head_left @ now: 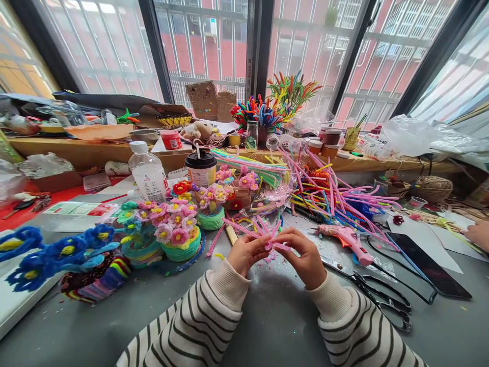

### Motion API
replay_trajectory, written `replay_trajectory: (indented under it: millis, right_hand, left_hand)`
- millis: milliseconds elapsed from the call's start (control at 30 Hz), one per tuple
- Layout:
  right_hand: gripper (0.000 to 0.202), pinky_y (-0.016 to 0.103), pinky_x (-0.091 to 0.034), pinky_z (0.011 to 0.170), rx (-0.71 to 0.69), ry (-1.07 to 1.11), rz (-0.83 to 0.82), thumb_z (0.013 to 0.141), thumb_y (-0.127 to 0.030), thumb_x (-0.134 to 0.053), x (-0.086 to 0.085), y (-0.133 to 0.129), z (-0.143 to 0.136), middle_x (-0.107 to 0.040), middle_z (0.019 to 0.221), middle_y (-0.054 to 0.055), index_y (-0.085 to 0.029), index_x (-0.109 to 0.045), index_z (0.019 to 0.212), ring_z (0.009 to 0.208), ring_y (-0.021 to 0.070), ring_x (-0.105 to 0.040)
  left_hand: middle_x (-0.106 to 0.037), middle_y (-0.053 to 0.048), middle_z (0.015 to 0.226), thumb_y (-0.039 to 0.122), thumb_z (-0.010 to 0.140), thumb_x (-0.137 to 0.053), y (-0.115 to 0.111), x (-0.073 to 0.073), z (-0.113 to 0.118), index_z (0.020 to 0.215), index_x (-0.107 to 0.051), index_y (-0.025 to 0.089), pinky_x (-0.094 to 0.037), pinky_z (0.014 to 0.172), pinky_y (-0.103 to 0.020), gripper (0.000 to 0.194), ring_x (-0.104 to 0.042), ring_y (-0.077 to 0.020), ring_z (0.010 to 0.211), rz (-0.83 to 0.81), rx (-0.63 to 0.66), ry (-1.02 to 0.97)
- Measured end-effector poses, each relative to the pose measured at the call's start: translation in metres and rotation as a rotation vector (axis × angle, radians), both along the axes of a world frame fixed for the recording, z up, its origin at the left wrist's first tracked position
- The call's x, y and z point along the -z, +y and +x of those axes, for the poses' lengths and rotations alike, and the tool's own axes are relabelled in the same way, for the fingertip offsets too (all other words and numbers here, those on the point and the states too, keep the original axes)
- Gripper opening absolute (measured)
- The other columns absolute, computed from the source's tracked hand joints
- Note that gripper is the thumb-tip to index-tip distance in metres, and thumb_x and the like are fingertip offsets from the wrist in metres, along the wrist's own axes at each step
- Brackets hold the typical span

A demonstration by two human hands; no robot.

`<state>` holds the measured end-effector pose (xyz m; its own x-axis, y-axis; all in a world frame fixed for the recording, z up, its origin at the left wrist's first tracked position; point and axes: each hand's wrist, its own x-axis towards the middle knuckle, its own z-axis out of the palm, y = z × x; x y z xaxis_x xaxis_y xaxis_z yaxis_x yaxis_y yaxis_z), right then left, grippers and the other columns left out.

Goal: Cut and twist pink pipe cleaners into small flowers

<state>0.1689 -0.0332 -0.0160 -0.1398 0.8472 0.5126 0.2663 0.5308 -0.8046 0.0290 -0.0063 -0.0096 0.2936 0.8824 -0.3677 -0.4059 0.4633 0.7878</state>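
Note:
Pink pipe cleaners (261,225), gathered in a bunch with their ends fanned out, are between my two hands above the grey table. The fingers of my left hand (249,251) pinch the bunch near its centre. My right hand (303,255) pinches it from the other side, thumb and index finger close to the twisted middle. Several pink stems point up and away from me. Just left of my hands stand pipe-cleaner flower pots, one with pink flowers (179,236). A pink glue gun (346,239) lies to the right of my right hand.
Black-handled scissors (376,295) and a phone (430,265) lie at the right. Loose pipe cleaners (324,191) pile up behind my hands. A lidded cup (201,168) and a plastic bottle (147,171) stand at the left. Another person's hand (477,234) shows at the right edge.

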Motion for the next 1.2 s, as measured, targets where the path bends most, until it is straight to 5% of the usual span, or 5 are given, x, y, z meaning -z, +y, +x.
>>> replay_trajectory:
  millis: [333,567,700,900,1200]
  right_hand:
    - [0.009,0.021,-0.039,0.050,-0.101,0.366,-0.206,0.072,-0.027,-0.053,0.007,0.005,-0.006,-0.051,0.076,0.001,-0.019,-0.058,0.069,0.062,0.0096,-0.046]
    - [0.013,0.019,-0.032,0.047,-0.106,0.583,-0.413,0.069,-0.030,-0.056,0.011,0.006,-0.009,-0.044,0.050,-0.005,-0.017,-0.055,0.068,0.047,0.0051,-0.039]
    - [0.022,0.018,-0.026,0.041,-0.093,0.643,-0.445,0.067,-0.030,-0.058,0.011,0.008,-0.009,-0.044,0.051,-0.007,-0.019,-0.050,0.084,0.042,0.0034,-0.036]
    - [0.019,0.017,-0.025,0.039,-0.022,0.645,-0.421,0.065,-0.030,-0.060,0.011,0.008,-0.009,-0.044,0.050,-0.008,-0.018,-0.049,0.074,0.040,0.0025,-0.034]
    - [0.025,0.018,-0.031,0.036,0.151,0.549,-0.324,0.068,-0.031,-0.057,0.015,0.007,-0.012,-0.052,0.060,-0.004,-0.018,-0.048,0.087,0.038,0.0033,-0.038]
  left_hand:
    - [-0.057,0.002,0.051,0.022,0.045,-0.074,0.001,0.005,0.000,0.061,-0.054,0.010,-0.046,0.047,-0.016,0.028,-0.053,-0.0056,0.046,0.090,-0.018,-0.012]
    - [-0.058,0.003,0.052,0.022,0.043,-0.074,0.001,0.004,0.001,0.062,-0.052,0.011,-0.045,0.045,-0.016,0.031,-0.053,-0.0057,0.046,0.128,-0.063,0.021]
    - [-0.059,0.002,0.051,0.023,0.042,-0.075,0.001,0.006,0.001,0.062,-0.053,0.011,-0.044,0.043,-0.015,0.032,-0.052,-0.0053,0.043,0.141,-0.059,0.019]
    - [-0.061,0.000,0.054,0.023,0.044,-0.074,0.001,0.006,0.000,0.065,-0.056,0.010,-0.047,0.046,-0.016,0.030,-0.055,-0.0066,0.046,0.124,-0.029,-0.022]
    - [-0.062,-0.001,0.057,0.017,0.045,-0.074,-0.001,0.002,0.002,0.069,-0.053,0.011,-0.048,0.049,-0.018,0.032,-0.057,-0.0083,0.049,0.118,-0.095,-0.002]
